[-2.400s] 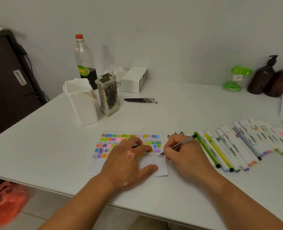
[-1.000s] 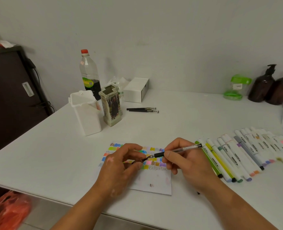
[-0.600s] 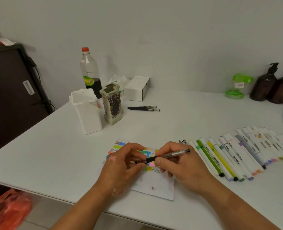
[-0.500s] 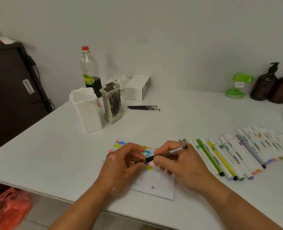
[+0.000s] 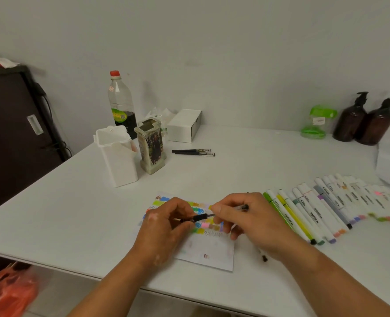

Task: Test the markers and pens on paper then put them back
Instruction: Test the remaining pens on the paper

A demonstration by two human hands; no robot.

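Note:
A sheet of paper (image 5: 208, 253) covered with coloured scribbles lies near the table's front edge. Above it my right hand (image 5: 248, 223) pinches a slim black pen (image 5: 202, 217) by its barrel. My left hand (image 5: 164, 227) pinches the pen's black cap end, so both hands meet on the pen. To the right a row of several capped markers (image 5: 313, 209) lies side by side on the table. Two more black pens (image 5: 192, 152) lie further back. A white marker box (image 5: 118, 154) and a patterned pen holder (image 5: 151, 147) stand at the back left.
A bottle with dark liquid (image 5: 122, 106) and a white carton (image 5: 184, 125) stand near the wall. Two brown pump bottles (image 5: 363, 120) and a green container (image 5: 317, 122) sit at the back right. A dark cabinet (image 5: 8, 133) stands left of the white table (image 5: 63, 213).
My right hand stopped writing and lifted the pen off the paper. My left hand left the sheet and took the cap end. The two hands have drawn together on the pen.

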